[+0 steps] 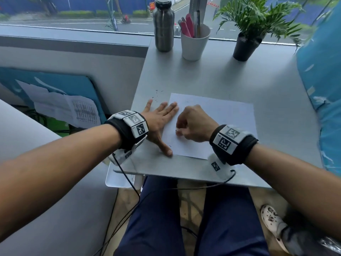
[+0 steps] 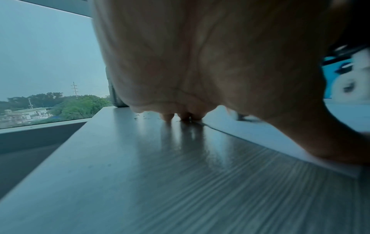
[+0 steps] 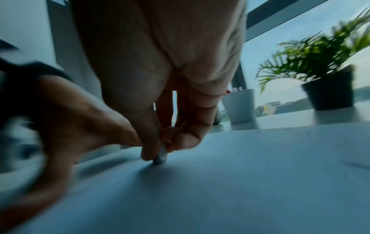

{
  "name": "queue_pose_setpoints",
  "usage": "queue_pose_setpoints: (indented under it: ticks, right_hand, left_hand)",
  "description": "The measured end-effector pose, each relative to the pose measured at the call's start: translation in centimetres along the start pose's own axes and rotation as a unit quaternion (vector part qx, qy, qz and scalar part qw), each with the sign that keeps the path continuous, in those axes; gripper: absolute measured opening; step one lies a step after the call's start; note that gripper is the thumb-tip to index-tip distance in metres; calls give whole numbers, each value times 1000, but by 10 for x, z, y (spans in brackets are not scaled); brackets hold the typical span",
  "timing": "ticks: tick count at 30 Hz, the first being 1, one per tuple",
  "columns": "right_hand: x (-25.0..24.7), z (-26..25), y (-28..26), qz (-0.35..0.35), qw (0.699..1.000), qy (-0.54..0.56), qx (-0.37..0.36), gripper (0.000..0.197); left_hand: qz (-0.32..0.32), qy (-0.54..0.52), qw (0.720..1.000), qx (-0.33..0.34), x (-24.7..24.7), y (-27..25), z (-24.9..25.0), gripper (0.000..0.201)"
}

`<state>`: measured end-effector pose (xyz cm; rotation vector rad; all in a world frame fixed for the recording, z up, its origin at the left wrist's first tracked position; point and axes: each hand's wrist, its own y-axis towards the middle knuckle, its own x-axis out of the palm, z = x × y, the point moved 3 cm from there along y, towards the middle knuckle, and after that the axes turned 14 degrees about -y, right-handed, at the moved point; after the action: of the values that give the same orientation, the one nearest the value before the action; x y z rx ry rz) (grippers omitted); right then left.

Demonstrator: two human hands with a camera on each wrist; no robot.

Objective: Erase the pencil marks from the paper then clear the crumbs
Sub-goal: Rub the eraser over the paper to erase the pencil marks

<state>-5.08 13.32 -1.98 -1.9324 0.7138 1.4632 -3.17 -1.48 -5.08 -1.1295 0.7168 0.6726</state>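
Only legible sign was a McDonald's "M" logo, red sign (image 1: 152,5) outside the window; printed sheets (image 1: 81,111) were too blurred.

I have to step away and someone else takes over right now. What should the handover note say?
Left hand: flat, fingers straight, pressing the paper's left edge to the table.
Right hand: pinches a small eraser, tip down on the paper near its left side.
Done: crumbs lie on the table beyond the left fingers, so some rubbing has happened.
Left: finish erasing; faint marks are hard to judge. Then clear the crumbs.
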Motion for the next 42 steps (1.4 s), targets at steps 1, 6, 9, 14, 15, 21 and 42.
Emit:
queue_pose_setpoints:
  ticks: [1,6,9,14,15,21,42]
  right_hand:
    - [4,-8,-9,-30,999,3,-25,7]
    - [-19,15,18,-23,999,18,20,10]
    - [-18,14,22,12,999,19,30,9]
    - [-4,-11,-11,-73,996,11,-41,5]
    - [-8,-6,-2,-62,998,10,-31,6]
    - [-9,2,10,8,999,29,20,16]
    - [-1,97,-32,-8,983,81,168,9]
  left_hand:
    - [1,2,1000,0,1,1,0,159]
    - [5,5,1000,-6,0,-2,2,158]
    - [6,4,1000,-7,0,-3,3,158]
    - [3,4,1000,-3,3,-3,1,160]
    - [2,4,1000,-3,2,-3,2,160]
    - [0,3,1000,-11,0,-6,5,159]
    - [40,53,998,-10,1,-14,-6,142]
